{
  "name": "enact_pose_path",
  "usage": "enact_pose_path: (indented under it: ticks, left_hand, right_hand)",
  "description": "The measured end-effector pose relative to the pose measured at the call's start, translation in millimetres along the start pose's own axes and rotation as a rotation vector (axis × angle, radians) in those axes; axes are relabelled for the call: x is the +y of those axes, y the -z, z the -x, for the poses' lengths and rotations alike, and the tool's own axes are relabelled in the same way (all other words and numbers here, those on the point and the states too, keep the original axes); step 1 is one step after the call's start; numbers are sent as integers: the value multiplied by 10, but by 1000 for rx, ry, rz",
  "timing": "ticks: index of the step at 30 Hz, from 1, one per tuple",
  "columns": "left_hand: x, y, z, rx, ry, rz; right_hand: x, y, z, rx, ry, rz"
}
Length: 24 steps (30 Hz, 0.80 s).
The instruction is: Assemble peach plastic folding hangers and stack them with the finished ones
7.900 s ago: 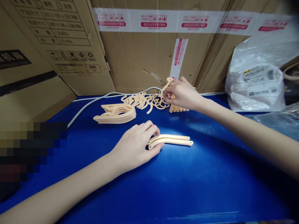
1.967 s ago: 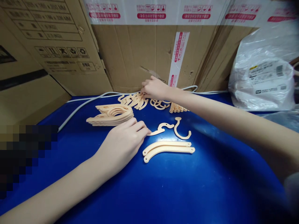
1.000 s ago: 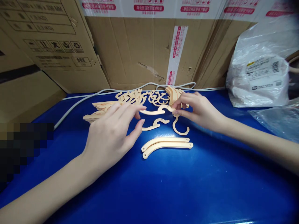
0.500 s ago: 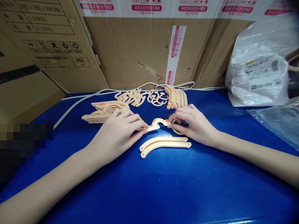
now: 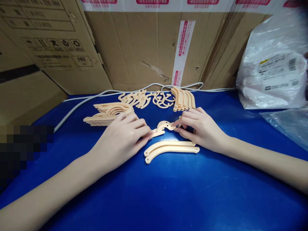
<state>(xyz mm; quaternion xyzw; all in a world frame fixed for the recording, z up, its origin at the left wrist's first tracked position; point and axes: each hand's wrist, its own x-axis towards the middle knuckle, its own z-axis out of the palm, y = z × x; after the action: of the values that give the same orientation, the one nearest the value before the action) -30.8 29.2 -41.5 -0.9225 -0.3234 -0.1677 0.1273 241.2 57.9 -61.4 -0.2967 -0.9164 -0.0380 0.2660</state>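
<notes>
Blue work surface (image 5: 168, 199), walled at the back by cardboard boxes (image 5: 144, 51); white cable (image 5: 81, 104) runs along the foot of them.

Left hand (image 5: 122, 142) and right hand (image 5: 202, 130) meet at mid-table, fingertips closed on the two ends of a small peach S-shaped plastic piece (image 5: 163, 127): left pinches its near-left end, right its far-right end. Piece sits low over the surface; cannot tell if it touches.

Just below the grip: two long curved arms (image 5: 170, 149) lying flat, side by side, touching. Partly under the right hand, a hook piece, mostly hidden.

Beyond the left hand: stack of curved arms (image 5: 108, 113). Beyond the grip: loose pile of small pieces (image 5: 146, 98), then a row of arms on edge (image 5: 184, 100). Far right of the grip: plastic bag (image 5: 271, 77) with label.
</notes>
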Motion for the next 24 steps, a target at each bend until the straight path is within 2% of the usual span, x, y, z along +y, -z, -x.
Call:
enact_pose_path:
  ticks: [5,8,15,24]
  left_hand:
    - [-13,32,-5,-1,3,4]
    - [-28,82,-12,19,-46,0]
    - [-43,85,-14,29,-133,43]
    - [-70,51,-13,-22,-65,16]
  right_hand:
    - [-25,33,5,33,-36,-23]
    - [-38,63,10,54,-19,-53]
    - [-32,68,7,9,1,-114]
    - [-41,59,-8,-55,-45,-99]
